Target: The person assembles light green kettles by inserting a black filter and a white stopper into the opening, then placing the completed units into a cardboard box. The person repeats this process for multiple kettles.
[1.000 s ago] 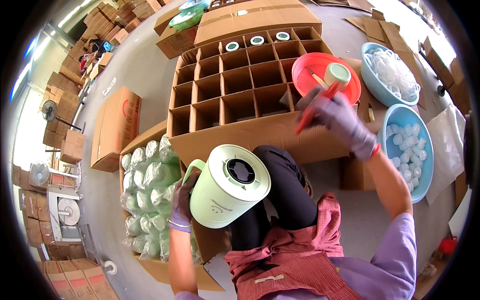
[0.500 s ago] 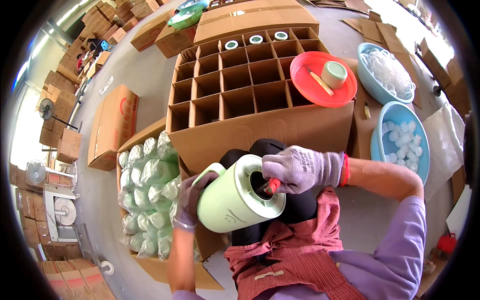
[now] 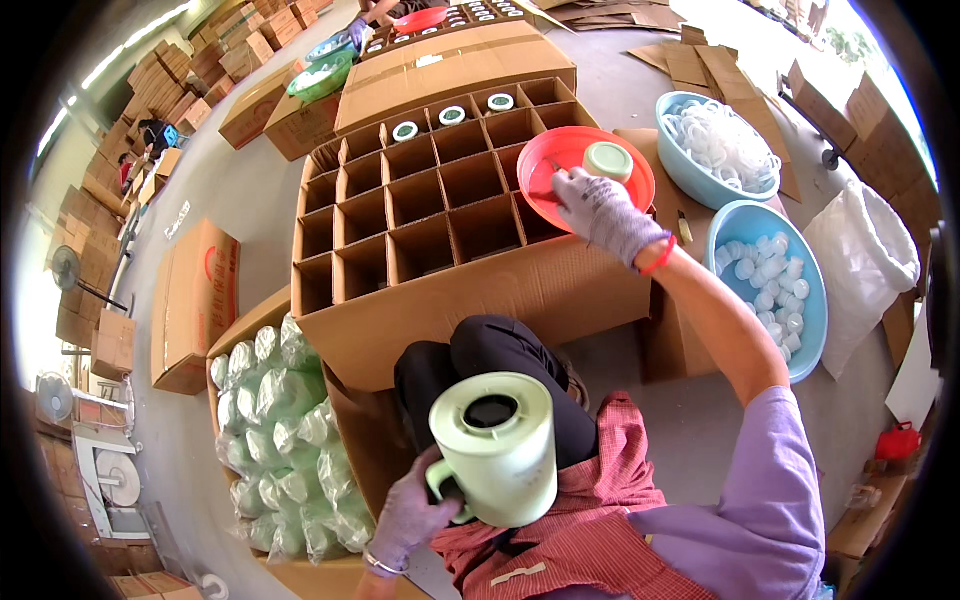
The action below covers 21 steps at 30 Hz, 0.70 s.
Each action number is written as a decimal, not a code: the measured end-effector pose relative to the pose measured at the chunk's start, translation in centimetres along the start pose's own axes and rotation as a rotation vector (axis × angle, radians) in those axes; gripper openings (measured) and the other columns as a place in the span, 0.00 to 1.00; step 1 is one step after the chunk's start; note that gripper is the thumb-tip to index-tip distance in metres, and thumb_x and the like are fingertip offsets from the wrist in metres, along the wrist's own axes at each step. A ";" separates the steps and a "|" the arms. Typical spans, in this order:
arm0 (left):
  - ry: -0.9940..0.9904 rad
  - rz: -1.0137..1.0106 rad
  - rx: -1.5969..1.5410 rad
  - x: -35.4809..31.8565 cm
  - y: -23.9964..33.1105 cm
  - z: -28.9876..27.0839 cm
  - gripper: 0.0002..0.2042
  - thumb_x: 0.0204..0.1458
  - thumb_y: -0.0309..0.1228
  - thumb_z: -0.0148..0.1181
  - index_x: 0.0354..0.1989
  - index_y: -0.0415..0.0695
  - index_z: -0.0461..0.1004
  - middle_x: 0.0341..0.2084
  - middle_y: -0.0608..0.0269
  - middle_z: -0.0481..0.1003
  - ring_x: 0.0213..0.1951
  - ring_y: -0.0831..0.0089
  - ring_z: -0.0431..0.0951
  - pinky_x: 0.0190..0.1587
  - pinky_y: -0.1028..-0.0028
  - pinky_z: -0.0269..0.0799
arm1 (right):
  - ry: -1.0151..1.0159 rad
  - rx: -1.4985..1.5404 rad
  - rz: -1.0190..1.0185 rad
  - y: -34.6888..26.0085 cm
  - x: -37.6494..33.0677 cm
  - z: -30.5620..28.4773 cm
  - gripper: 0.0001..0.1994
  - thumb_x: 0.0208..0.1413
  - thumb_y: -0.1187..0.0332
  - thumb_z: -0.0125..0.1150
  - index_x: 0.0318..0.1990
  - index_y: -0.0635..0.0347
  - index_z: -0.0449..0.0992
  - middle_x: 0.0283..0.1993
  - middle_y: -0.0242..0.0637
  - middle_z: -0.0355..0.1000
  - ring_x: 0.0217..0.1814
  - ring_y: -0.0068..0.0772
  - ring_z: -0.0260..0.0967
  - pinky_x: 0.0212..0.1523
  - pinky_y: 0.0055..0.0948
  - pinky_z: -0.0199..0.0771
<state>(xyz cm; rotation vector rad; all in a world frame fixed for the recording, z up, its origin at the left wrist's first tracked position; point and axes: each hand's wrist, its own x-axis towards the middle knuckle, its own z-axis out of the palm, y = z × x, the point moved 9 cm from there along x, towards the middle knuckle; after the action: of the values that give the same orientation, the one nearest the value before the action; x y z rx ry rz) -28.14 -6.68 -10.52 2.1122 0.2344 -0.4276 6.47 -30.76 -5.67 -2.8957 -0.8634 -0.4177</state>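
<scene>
Above the lap, I see the mint-green jug, long axis steep, ringed end up, handle leftward in the curled left hand; right hand half-closed, hold unclear.

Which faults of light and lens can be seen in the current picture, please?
Head view: strong glare washes out the opening at upper right; head view: black surrounds the rounded image, and the box stacks at upper left seem to lean with lens bending; head view: the divided carton has shaded cells, while the pale green jug looks fairly sharp.
</scene>
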 end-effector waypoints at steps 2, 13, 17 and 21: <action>-0.207 -0.148 -0.191 0.4 -2.3 2.2 0.32 0.48 0.26 0.61 0.67 0.43 0.63 0.38 0.56 0.80 0.35 0.69 0.82 0.44 0.68 0.78 | -0.062 -0.069 0.051 2.6 0.8 2.2 0.14 0.57 0.67 0.55 0.48 0.62 0.74 0.42 0.53 0.74 0.35 0.51 0.78 0.36 0.44 0.80; 0.395 0.271 -0.017 2.3 -0.1 -3.4 0.10 0.56 0.25 0.54 0.44 0.34 0.71 0.39 0.53 0.78 0.40 0.63 0.81 0.43 0.63 0.82 | -0.144 0.027 0.319 14.5 2.8 6.2 0.38 0.47 0.50 0.68 0.68 0.32 0.62 0.63 0.52 0.61 0.61 0.65 0.63 0.59 0.52 0.72; -0.009 0.059 -2.092 7.8 -4.0 -1.1 0.20 0.61 0.30 0.48 0.61 0.36 0.66 0.64 0.45 0.66 0.65 0.56 0.66 0.55 0.60 0.79 | 0.011 0.032 0.337 15.2 2.3 4.9 0.43 0.43 0.58 0.72 0.70 0.34 0.60 0.61 0.57 0.60 0.60 0.67 0.62 0.59 0.53 0.71; 0.206 0.078 -1.999 8.1 -6.5 -2.0 0.22 0.59 0.27 0.48 0.63 0.37 0.64 0.66 0.43 0.63 0.70 0.49 0.57 0.55 0.59 0.80 | 0.381 0.468 0.128 7.6 0.7 -2.8 0.45 0.40 0.63 0.75 0.69 0.39 0.60 0.61 0.54 0.59 0.60 0.61 0.62 0.59 0.49 0.71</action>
<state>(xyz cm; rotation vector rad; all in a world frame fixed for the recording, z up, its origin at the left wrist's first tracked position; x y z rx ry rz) -22.42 -1.43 -17.64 0.1748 0.4234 0.1548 10.50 -37.20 -2.84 -2.3229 -0.6098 -0.6299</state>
